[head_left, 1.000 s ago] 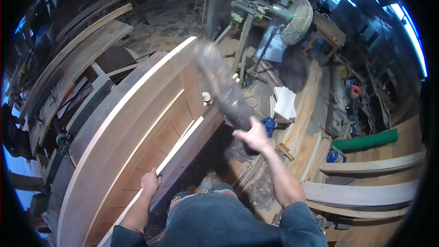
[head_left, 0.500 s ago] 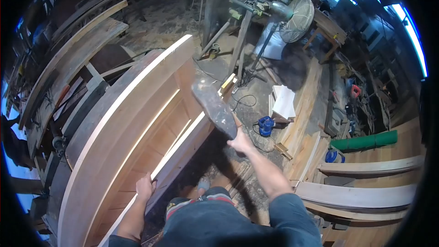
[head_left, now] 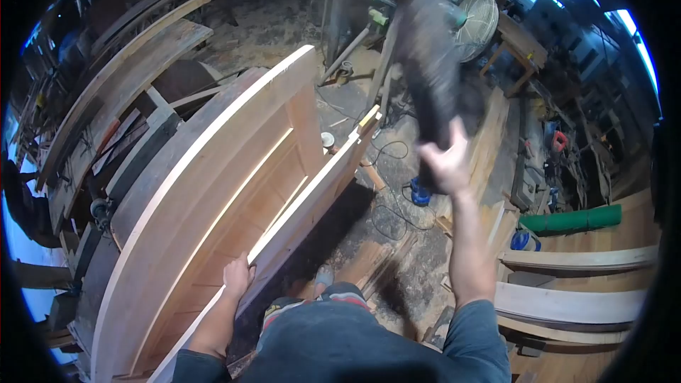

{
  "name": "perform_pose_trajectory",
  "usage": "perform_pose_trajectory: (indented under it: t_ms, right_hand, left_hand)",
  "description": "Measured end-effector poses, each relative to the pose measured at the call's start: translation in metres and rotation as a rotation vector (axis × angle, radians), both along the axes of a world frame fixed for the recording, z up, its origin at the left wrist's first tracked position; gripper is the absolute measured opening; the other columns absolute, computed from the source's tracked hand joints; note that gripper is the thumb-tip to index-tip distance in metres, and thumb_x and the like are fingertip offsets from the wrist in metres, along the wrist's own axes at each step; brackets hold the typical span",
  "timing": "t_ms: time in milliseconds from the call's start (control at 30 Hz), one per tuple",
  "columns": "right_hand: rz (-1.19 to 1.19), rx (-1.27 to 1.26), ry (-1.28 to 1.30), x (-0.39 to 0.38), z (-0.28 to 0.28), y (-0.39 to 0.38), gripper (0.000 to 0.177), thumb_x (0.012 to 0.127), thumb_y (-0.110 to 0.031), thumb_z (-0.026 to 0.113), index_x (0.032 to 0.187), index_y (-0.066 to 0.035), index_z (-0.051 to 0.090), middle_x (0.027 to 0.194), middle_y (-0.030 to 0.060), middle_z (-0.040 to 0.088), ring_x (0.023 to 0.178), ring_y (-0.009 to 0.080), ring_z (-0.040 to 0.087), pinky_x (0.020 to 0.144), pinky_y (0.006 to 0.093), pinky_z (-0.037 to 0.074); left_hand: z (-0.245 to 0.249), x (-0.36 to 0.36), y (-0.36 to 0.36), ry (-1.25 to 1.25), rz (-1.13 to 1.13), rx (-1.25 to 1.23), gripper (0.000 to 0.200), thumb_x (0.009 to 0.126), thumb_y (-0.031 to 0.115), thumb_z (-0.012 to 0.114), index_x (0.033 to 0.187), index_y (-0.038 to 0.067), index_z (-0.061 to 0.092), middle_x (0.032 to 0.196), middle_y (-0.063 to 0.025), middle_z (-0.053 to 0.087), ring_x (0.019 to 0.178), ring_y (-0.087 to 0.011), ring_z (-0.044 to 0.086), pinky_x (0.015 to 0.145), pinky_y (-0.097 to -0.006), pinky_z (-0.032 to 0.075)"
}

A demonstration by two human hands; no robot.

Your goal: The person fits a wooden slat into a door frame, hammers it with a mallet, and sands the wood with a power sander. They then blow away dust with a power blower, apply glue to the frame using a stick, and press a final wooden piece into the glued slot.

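My right hand (head_left: pixel 450 163) is raised at the right and closed around one end of a dark, long club-like block (head_left: pixel 427 57), which is blurred by motion and points up and away from me. My left hand (head_left: pixel 238 275) grips the near rail (head_left: pixel 298 214) of a large curved wooden door panel (head_left: pixel 186 170), its fingers wrapped over the edge. Pale wood makes up the panel, with recessed sections between its rails. Near the rail's far end, a short wooden piece (head_left: pixel 369 120) with a yellowish top sticks up. The block is apart from the panel.
A standing fan (head_left: pixel 477 27) is at the back. On the dusty floor are a blue power tool (head_left: pixel 418 193), cables and wood offcuts. To the right lie a green roll (head_left: pixel 571 220) and curved boards (head_left: pixel 578 300). More long boards (head_left: pixel 152 64) rest at the left.
My right hand has swung the dark block up and to the right, away from the panel's far end. My left hand has stayed on the rail; the view has shifted slightly.
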State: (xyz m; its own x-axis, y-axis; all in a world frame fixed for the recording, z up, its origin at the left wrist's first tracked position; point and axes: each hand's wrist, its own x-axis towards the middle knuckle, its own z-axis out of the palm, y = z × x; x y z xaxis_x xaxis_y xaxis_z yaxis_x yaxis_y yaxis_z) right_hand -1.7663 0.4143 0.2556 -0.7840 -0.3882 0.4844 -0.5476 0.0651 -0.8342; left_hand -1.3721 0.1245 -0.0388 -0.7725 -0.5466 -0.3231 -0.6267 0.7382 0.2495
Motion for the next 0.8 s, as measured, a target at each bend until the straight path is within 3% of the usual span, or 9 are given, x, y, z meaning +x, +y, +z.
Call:
perform_pose_trajectory:
  t_ms: [33, 100, 167, 233, 333, 367, 400, 633, 800]
  right_hand:
    - [-0.012, -0.106, 0.095, -0.003, 0.032, -0.008, 0.065, 0.079, -0.019, 0.084, 0.132, 0.003, 0.055, 0.119, 0.0139, 0.066, 0.105, 0.0203, 0.064, 0.093, 0.0329, 0.050]
    - [-0.386, 0.026, 0.165, -0.020, 0.061, -0.015, 0.051, 0.082, -0.016, 0.081, 0.124, 0.001, 0.059, 0.105, 0.0082, 0.070, 0.089, 0.0173, 0.067, 0.080, 0.0303, 0.053]
    - [-0.322, -0.127, 0.224, -0.027, 0.053, -0.027, 0.045, 0.083, -0.016, 0.080, 0.119, 0.001, 0.060, 0.096, 0.0048, 0.070, 0.080, 0.0155, 0.066, 0.074, 0.0290, 0.053]
    - [-0.215, -0.303, 0.124, -0.010, 0.013, -0.044, 0.050, 0.083, -0.017, 0.080, 0.123, 0.003, 0.057, 0.104, 0.0111, 0.069, 0.090, 0.0190, 0.067, 0.080, 0.0308, 0.053]
    - [-0.228, 0.299, -0.089, 0.042, -0.183, -0.016, 0.081, 0.075, -0.027, 0.079, 0.138, 0.006, 0.042, 0.123, 0.0300, 0.060, 0.120, 0.0396, 0.060, 0.103, 0.0450, 0.047]
    - [-0.192, 0.775, -0.395, 0.051, -0.254, 0.003, 0.074, 0.076, -0.029, 0.078, 0.135, 0.001, 0.046, 0.119, 0.0315, 0.065, 0.116, 0.0438, 0.063, 0.101, 0.0472, 0.050]
    - [-0.151, 0.865, -0.499, 0.063, -0.271, 0.012, 0.072, 0.075, -0.030, 0.078, 0.133, -0.001, 0.046, 0.118, 0.0304, 0.066, 0.115, 0.0441, 0.064, 0.100, 0.0485, 0.050]
    - [-0.160, 0.842, -0.715, 0.096, -0.288, 0.003, 0.062, 0.079, -0.027, 0.075, 0.129, -0.005, 0.045, 0.119, 0.0258, 0.068, 0.114, 0.0437, 0.066, 0.098, 0.0509, 0.053]
    - [-0.153, 0.756, -0.697, 0.116, -0.259, -0.011, 0.054, 0.081, -0.008, 0.068, 0.128, 0.004, 0.044, 0.113, 0.0310, 0.068, 0.106, 0.0432, 0.069, 0.093, 0.0489, 0.056]
  left_hand:
    - [-0.001, -0.001, 0.000, -0.016, 0.002, 0.005, 0.037, 0.085, 0.026, 0.075, 0.113, 0.006, 0.062, 0.089, -0.0206, 0.073, 0.089, -0.0392, 0.071, 0.079, -0.0516, 0.055]
    - [0.001, -0.003, 0.001, -0.016, 0.012, 0.013, 0.036, 0.085, 0.026, 0.075, 0.112, 0.006, 0.062, 0.090, -0.0210, 0.073, 0.089, -0.0396, 0.071, 0.080, -0.0514, 0.055]
    - [0.005, -0.004, 0.000, -0.013, 0.019, 0.022, 0.034, 0.086, 0.026, 0.074, 0.111, 0.007, 0.062, 0.091, -0.0216, 0.073, 0.089, -0.0400, 0.071, 0.080, -0.0516, 0.055]
    - [0.009, -0.007, 0.002, 0.000, 0.024, 0.035, 0.032, 0.086, 0.026, 0.074, 0.109, 0.007, 0.061, 0.091, -0.0223, 0.073, 0.089, -0.0405, 0.071, 0.079, -0.0521, 0.055]
    - [0.004, -0.007, 0.002, -0.048, 0.035, 0.016, 0.031, 0.087, 0.027, 0.074, 0.105, 0.006, 0.060, 0.090, -0.0237, 0.072, 0.089, -0.0422, 0.071, 0.079, -0.0531, 0.055]
    - [0.000, -0.005, 0.007, -0.035, 0.029, 0.018, 0.031, 0.086, 0.027, 0.074, 0.105, 0.006, 0.060, 0.089, -0.0243, 0.072, 0.088, -0.0428, 0.071, 0.078, -0.0536, 0.055]
    - [-0.007, 0.001, 0.010, -0.027, 0.011, 0.012, 0.032, 0.086, 0.027, 0.074, 0.104, 0.006, 0.059, 0.089, -0.0249, 0.072, 0.088, -0.0435, 0.070, 0.078, -0.0540, 0.055]
    - [-0.007, -0.008, 0.007, 0.053, -0.003, 0.056, 0.032, 0.084, 0.020, 0.077, 0.105, 0.003, 0.060, 0.092, -0.0242, 0.073, 0.092, -0.0428, 0.071, 0.082, -0.0509, 0.055]
    - [-0.032, -0.003, -0.021, 0.144, -0.084, 0.205, 0.035, 0.082, 0.013, 0.081, 0.111, 0.003, 0.064, 0.094, -0.0208, 0.075, 0.093, -0.0365, 0.073, 0.083, -0.0438, 0.056]
